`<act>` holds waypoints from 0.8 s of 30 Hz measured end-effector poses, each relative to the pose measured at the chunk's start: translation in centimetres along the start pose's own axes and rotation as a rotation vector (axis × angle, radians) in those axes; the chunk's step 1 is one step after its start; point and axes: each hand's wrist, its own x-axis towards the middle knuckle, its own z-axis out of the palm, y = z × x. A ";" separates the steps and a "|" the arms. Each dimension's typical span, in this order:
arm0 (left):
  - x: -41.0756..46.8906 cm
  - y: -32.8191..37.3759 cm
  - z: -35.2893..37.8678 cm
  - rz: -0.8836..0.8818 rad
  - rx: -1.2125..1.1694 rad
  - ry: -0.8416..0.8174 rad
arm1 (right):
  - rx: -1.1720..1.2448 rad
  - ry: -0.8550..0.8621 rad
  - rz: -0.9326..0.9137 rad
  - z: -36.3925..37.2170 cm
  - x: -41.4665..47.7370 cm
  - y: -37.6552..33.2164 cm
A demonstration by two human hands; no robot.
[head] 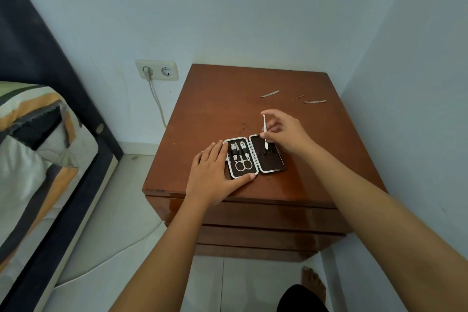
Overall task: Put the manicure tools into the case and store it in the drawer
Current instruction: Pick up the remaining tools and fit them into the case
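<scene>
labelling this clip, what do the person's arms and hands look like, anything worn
Both arms are bare as far up as the view shows, with no sleeves in sight. The left hand and right hand wear no gloves, and no rings, watch or bracelets show. The nails look short and unpainted.

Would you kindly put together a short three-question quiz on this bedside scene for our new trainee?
1. True or false: the black open manicure case lies on the brown wooden nightstand.
2. How many thin metal loose tools lie at the nightstand's far right, apart from the case? A) one B) three C) five
3. Fill in: the right hand pinches a slim silver ____ above the case's right half, while the left hand steadies the left half.

Key
1. True.
2. B; the others are at and.
3. Tool: the slim silver tool.
</scene>
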 end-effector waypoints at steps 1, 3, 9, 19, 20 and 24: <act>0.0 0.0 0.0 0.001 0.000 0.000 | 0.025 0.022 -0.001 0.0 0.0 0.1; 0.0 0.0 0.0 0.000 -0.004 -0.003 | 0.041 0.037 0.000 0.2 0.1 0.2; 0.0 0.0 0.0 -0.008 -0.001 -0.013 | -0.134 -0.082 0.007 0.4 -0.1 0.2; 0.0 0.2 -0.1 -0.015 -0.006 -0.020 | -0.654 -0.221 -0.272 -0.4 -2.0 0.1; 0.0 0.2 -0.1 -0.015 -0.006 -0.020 | -0.687 -0.241 -0.281 -0.4 -2.2 0.2; 0.0 0.2 -0.1 -0.016 -0.010 -0.023 | -0.721 -0.198 -0.303 -0.2 -3.4 1.1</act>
